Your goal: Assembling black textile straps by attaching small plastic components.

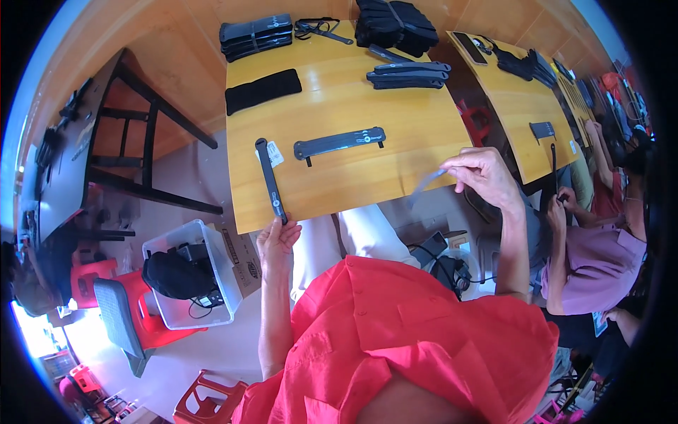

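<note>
My left hand (277, 237) is at the table's front edge, its fingers closed on the near end of a narrow dark strap (268, 177) with a rounded far end. That strap lies on the table, partly over a small white paper (274, 154). My right hand (486, 177) is raised off the table's front right corner. Between its thumb and fingers it pinches a thin greyish strip (425, 186), blurred by motion, so its exact kind is unclear. A wider dark band (339, 143) with two short tabs lies flat mid-table, between my hands and touched by neither.
On the yellow table (339, 191) are a black cloth piece (263, 90), a stack of dark bands (408, 75) and tied bundles (256, 37). A white bin (236, 283) stands on the floor at left, near a red stool (208, 399). A co-worker (593, 261) sits at right.
</note>
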`<state>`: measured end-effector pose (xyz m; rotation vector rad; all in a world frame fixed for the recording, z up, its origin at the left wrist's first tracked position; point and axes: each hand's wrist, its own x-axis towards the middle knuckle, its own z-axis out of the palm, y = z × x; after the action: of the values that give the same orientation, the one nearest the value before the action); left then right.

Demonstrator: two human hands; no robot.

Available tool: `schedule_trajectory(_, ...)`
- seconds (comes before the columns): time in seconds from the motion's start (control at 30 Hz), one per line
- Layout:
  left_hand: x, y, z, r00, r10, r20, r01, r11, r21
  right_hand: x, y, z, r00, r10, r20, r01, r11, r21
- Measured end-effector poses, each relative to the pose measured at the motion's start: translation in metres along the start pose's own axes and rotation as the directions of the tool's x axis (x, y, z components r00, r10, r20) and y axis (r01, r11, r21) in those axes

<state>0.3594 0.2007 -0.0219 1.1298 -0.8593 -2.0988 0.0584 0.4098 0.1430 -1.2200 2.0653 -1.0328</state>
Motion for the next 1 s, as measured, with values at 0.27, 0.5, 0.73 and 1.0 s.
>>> schedule_trajectory(0.27, 0.002, 0.003, 0.011, 0.988, 0.051, -0.143, 0.032, 0.847, 0.530, -0.003, 0.009, 0.006, 1.000, -0.007, -0.017, 0.008, 0.997, 0.081)
schedule_trajectory(0.5, -0.010, 0.032, 0.025, 0.874, 0.485, -0.003, -0.251, 0.458, 0.853, -0.004, -0.009, 0.018, 0.983, -0.103, 0.151, 0.113, 0.992, -0.063)
schedule_trajectory(0.73, -0.044, 0.044, 0.128, 0.685, 0.088, 0.723, -0.465, 0.816, 0.342, 0.011, -0.055, 0.063, 0.876, -0.429, 0.222, 0.422, 0.903, 0.080)
schedule_trajectory(1.0, 0.001, 0.057, 0.085, 0.664, -0.290, 0.689, -0.273, 0.764, 0.584, 0.020, 0.018, 0.049, 0.996, 0.031, 0.081, -0.050, 0.967, 0.248)
